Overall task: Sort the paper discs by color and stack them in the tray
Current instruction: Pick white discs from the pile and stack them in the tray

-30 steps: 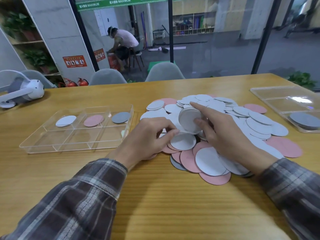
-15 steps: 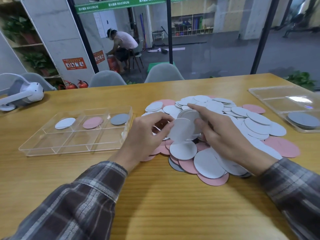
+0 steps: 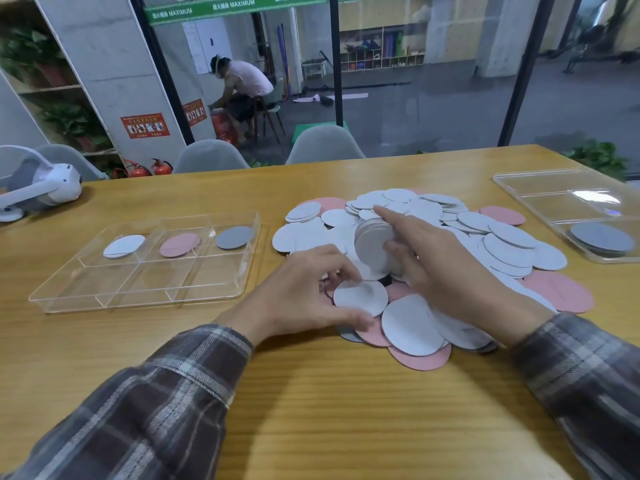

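A heap of white, pink and grey paper discs (image 3: 509,244) covers the middle of the wooden table. My right hand (image 3: 440,268) holds an upright stack of white discs (image 3: 374,242) over the heap, index finger along its top edge. My left hand (image 3: 304,299) pinches a single white disc (image 3: 363,296) lying at the heap's near left edge. To the left lies a clear divided tray (image 3: 138,289); its far compartments hold a white disc (image 3: 123,245), a pink disc (image 3: 180,244) and a grey disc (image 3: 234,237).
A second clear tray (image 3: 540,188) with grey discs (image 3: 602,237) lies at the far right. A white headset (image 3: 41,192) rests at the far left edge. Grey chairs (image 3: 323,145) stand behind the table, in front of a glass wall.
My left hand passed a white disc onto the stack in my right hand, then dropped to the heap's near edge and took hold of another white disc.
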`<state>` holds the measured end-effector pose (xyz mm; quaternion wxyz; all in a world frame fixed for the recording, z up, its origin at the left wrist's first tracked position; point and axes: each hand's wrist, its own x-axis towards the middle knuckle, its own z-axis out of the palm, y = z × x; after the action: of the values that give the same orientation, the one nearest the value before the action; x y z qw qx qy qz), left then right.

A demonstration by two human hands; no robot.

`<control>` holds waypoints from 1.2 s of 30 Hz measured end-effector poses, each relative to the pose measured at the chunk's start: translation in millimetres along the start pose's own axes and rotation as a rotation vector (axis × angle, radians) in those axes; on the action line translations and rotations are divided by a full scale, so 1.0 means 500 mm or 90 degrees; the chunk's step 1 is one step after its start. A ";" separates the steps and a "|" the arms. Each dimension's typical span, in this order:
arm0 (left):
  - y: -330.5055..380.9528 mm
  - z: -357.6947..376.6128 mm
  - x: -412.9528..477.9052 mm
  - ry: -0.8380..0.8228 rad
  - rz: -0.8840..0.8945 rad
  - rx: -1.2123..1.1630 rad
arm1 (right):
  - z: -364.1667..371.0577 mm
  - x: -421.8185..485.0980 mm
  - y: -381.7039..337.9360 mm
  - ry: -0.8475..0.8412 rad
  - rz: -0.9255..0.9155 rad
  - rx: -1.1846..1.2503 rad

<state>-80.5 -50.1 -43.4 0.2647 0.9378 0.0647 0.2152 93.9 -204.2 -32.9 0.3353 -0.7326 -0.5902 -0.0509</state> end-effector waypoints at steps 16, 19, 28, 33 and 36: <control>-0.010 -0.019 0.010 0.226 0.079 0.002 | -0.002 -0.004 0.001 0.028 -0.007 0.088; -0.007 -0.014 0.010 0.248 0.041 -0.040 | -0.001 -0.006 -0.005 0.014 0.002 0.128; 0.015 0.018 0.026 0.301 -0.031 -0.026 | 0.011 -0.003 -0.011 -0.041 -0.024 0.051; -0.001 0.022 0.033 0.216 -0.017 0.032 | -0.002 0.006 0.012 0.020 -0.016 -0.008; -0.017 0.033 0.038 0.091 -0.011 0.072 | -0.023 0.009 0.037 0.029 0.014 -0.079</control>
<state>-56.5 -46.4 -53.5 0.2078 0.9328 0.1033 0.2756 115.4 -208.3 -29.9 0.3029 -0.7571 -0.5700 -0.1004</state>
